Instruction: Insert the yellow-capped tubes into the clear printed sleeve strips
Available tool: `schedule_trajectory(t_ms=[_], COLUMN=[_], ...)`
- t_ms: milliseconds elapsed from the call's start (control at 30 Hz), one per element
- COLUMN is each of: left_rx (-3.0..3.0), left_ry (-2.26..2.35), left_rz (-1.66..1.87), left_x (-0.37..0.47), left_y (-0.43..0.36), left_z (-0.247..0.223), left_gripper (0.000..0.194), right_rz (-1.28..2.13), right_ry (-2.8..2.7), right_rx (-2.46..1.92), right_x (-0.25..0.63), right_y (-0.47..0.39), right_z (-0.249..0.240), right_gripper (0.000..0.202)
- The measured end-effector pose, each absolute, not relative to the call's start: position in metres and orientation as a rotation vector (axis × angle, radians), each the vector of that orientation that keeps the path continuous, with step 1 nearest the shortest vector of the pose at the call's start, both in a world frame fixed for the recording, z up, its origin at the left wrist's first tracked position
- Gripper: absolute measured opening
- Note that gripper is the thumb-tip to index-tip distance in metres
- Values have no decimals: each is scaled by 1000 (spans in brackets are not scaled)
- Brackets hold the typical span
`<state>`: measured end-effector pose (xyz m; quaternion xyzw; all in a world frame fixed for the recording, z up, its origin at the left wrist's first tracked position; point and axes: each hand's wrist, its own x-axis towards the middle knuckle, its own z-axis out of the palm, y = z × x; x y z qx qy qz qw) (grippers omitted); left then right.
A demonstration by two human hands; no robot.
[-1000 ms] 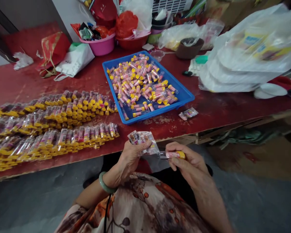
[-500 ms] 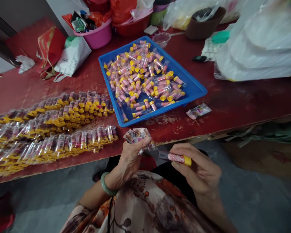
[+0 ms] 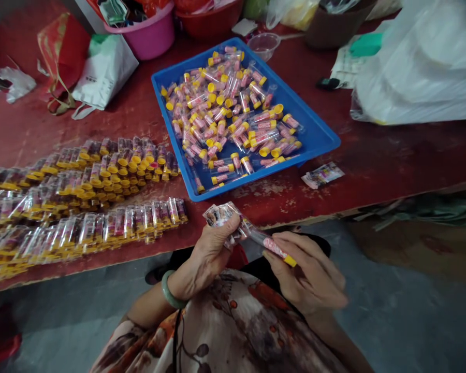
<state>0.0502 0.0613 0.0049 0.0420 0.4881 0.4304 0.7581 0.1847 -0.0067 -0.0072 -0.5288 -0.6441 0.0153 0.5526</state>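
A fanned bunch of small printed labels is pinched under the thumb of my left hand, which wears a pale green bangle. My right hand grips a clear tube with pink-and-white contents and a yellow cap, between thumb and fingers. The tube's clear end points left and meets the edge of the labels; whether it touches them I cannot tell. Beyond my hands, a blue tray bears many loose tubes of the same kind.
Rows of stacked yellow-capped tubes lie on the red table at the left. More labels rest right of the tray. Farther back stand a pink basin, a white bag and a large plastic-wrapped stack.
My right hand has moved left, bringing the tube's clear end up to the labels. The tube now tilts more, cap end lower. My left hand keeps the labels; the view has shifted slightly.
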Motion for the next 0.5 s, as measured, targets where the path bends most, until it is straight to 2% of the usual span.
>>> schedule_trajectory(t_ms=[100,300,400,500], left_rx=[118,140,179,210], left_ry=[1025,1032,1020,996], left_rz=[965,975,996,985], left_x=[49,48,46,42], left_y=[61,56,53,52], left_z=[4,5,4,2], left_gripper=[40,40,37,37], right_rz=[-149,-279,-405,-280], right_ry=[-1621,-1620,-1719,-1708], right_rx=[-1270,-1319,-1334,-1326], right_x=[179,168,166,166], right_y=[-8,-11,-12,-14], right_z=[-10,-14,-19,-23], right_gripper=[39,36,42,51])
